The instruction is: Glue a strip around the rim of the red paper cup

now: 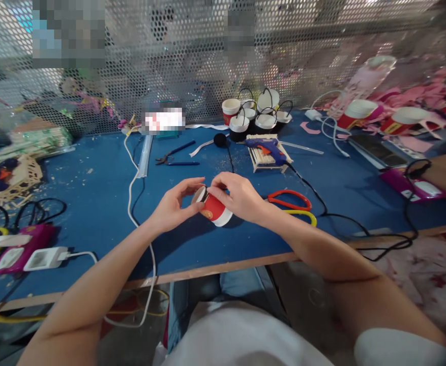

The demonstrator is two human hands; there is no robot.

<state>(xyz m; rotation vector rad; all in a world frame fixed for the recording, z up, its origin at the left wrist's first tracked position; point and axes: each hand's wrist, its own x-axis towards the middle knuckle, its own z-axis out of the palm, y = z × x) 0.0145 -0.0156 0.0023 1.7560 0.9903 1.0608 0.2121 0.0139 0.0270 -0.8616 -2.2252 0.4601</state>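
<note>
The red paper cup (215, 210) lies on its side between both hands, just above the near middle of the blue table (93, 198). Its white rim points down and to the right, and its other end points up and to the left. The left hand (175, 204) curls in from the left, thumb and forefinger closed on that upper end. The right hand (240, 197) wraps over the cup's body from the right. Its fingertips meet the left hand's at the same end, so both hands are clamped on the cup and touch each other. A small dark bit shows where the fingertips meet; what it is cannot be told.

The work looks like fine fingertip handling at that end. Judging from the grip, it goes best with a light squeeze from the right hand, so the thin wall does not buckle, while the left hand does the pinching. Keeping the cup low over the table would help steadiness.

Just right of the hands lie scissors with red handles (289, 200). Farther off sit a blue glue gun (267, 147) on a small stick rack, pliers (172, 155), and a cluster of white cups with black wire handles (255, 118) by the perforated metal screen (192, 46). A white charger (46, 258) lies at the near left edge.
</note>
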